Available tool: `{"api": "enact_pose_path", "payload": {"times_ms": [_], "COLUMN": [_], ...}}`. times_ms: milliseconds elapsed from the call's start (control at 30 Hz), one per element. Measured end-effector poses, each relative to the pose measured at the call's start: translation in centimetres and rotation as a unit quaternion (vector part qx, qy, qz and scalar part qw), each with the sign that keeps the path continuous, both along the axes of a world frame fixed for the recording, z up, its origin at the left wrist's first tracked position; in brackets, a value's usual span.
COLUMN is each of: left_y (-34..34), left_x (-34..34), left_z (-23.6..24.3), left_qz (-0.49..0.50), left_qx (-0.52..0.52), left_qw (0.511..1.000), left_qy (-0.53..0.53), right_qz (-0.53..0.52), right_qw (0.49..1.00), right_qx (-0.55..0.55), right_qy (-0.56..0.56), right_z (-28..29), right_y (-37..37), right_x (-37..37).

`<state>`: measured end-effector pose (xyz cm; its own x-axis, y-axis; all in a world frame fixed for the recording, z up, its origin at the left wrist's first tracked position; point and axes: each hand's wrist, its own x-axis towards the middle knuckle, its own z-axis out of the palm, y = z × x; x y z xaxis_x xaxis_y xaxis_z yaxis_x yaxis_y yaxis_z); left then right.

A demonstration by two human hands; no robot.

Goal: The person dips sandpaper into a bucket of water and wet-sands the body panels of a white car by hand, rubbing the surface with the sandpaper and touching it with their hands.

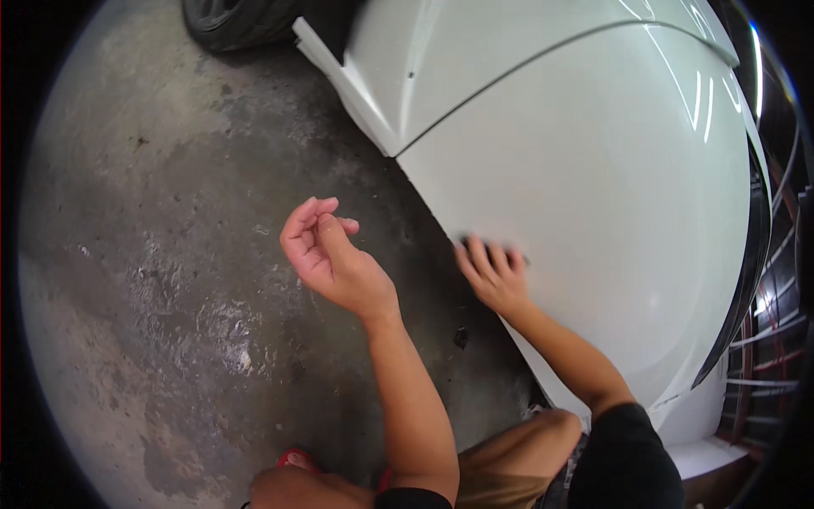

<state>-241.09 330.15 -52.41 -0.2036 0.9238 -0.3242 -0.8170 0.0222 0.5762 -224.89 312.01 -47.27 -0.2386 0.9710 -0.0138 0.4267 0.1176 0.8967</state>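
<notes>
My right hand (498,278) is spread over a small dark pad (517,260), pressing it to a white car body panel (593,187) close to the panel's lower edge. Motion blurs the fingertips, and most of the pad is hidden under them; its exact kind does not show. Over the concrete floor, to the left of the panel, my left hand (335,254) hangs in the air. Its fingers are loosely curled, the thumb resting near them, and nothing shows in it. It touches no part of the car.
A dark seam separates this panel from the adjoining white panel (458,59), where a white trim strip (360,97) juts out. A tire (242,25) stands at the far left. Damp, stained concrete (186,254) lies below. My bent knee (555,424) is near the car's lower edge.
</notes>
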Motion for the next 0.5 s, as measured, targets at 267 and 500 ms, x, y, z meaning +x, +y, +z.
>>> {"api": "enact_pose_path", "payload": {"times_ms": [267, 500], "left_y": [-2.7, -8.4], "left_x": [2.7, 4.7], "left_z": [-1.4, 1.9], "left_qz": [-0.04, -0.101], "left_qx": [0.09, 0.059], "left_qw": [0.994, 0.992], "left_qy": [0.048, 0.049], "right_qz": [0.019, 0.015], "right_qw": [0.999, 0.993], "right_qx": [-0.01, -0.116], "right_qy": [0.033, 0.034], "right_z": [0.5, 6.7], "right_y": [-1.4, -12.0], "right_x": [0.5, 2.0]}}
